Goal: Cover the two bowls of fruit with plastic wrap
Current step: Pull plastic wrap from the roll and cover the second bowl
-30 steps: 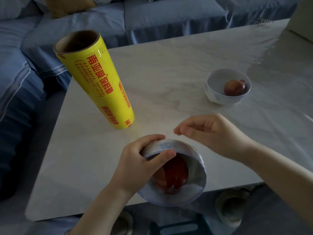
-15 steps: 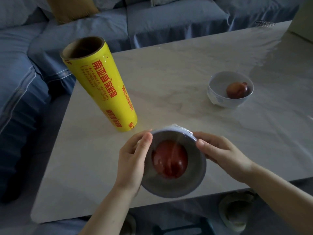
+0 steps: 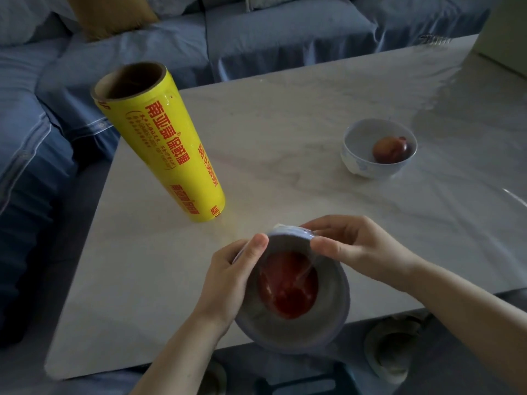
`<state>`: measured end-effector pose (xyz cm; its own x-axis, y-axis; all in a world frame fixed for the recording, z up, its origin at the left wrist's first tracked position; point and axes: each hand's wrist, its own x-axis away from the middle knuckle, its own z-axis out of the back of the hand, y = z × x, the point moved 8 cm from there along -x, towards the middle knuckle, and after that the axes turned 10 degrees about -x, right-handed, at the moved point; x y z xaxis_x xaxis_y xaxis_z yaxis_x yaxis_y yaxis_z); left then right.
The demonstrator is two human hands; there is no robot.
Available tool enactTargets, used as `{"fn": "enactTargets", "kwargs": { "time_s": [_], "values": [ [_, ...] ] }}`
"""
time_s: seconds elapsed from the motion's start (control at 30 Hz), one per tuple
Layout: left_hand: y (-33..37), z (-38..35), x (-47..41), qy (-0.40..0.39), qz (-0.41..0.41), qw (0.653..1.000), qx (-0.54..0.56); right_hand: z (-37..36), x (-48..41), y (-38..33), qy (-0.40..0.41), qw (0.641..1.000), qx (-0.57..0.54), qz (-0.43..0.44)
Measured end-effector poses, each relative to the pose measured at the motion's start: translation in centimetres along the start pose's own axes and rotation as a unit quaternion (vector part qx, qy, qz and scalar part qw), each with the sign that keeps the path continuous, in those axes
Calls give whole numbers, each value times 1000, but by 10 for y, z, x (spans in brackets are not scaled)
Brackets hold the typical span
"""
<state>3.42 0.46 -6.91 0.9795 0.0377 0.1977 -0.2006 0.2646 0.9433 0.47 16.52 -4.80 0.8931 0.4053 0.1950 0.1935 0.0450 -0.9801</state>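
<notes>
A pale bowl (image 3: 328, 323) with a red fruit (image 3: 288, 283) in it is held tilted toward me above the table's near edge. Clear plastic wrap (image 3: 285, 269) stretches over its mouth, creased across the fruit. My left hand (image 3: 228, 277) grips the bowl's left side, thumb on the rim. My right hand (image 3: 350, 246) holds the far right rim, thumb pressing the wrap down. A second white bowl (image 3: 362, 166) with a brownish-red fruit (image 3: 389, 149) stands uncovered at the right. The yellow roll of plastic wrap (image 3: 168, 155) stands upright at the left.
The pale marble table (image 3: 285, 124) carries the roll and the far bowl. A blue sofa (image 3: 256, 32) runs along the far and left sides. Round objects (image 3: 393, 349) lie on the floor below the near table edge.
My right hand came down from above the bowl onto its far right rim. My left thumb shifted along the rim, and the bowl moved a little nearer to me.
</notes>
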Motion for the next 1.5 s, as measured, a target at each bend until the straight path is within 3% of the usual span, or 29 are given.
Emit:
{"fn": "enactTargets", "kwargs": {
  "time_s": [0.2, 0.5, 0.57, 0.7, 0.8, 0.97, 1.13, 1.3, 1.5],
  "values": [
    [7, 3, 10, 36, -21, 998, -38, 5, -14, -17, -16, 986, 166, -6],
    [4, 3, 16, 30, -36, 998, -35, -17, -9, -9, -177, 918, 344, -90],
    [4, 2, 16, 18, -38, 998, -38, -14, -7, -11, -159, 930, 321, -82],
    [12, -2, 18, -7, -59, 996, -64, 0, -12, -9, -98, 974, 175, -109],
    [14, -4, 17, -10, -68, 996, -62, 0, -13, 3, -111, 971, 118, -174],
    [9, -5, 16, -10, -62, 996, -58, -2, -13, 7, -139, 956, 141, -219],
    [5, -6, 17, -14, -47, 997, -55, -1, -17, -7, -93, 972, 186, -107],
    [3, -13, 18, -51, -38, 997, -42, -6, -17, -14, 11, 990, 142, 25],
    [10, -18, 20, -80, -53, 995, -37, -14, -28, 1, 20, 989, 148, 9]
  ]
}}
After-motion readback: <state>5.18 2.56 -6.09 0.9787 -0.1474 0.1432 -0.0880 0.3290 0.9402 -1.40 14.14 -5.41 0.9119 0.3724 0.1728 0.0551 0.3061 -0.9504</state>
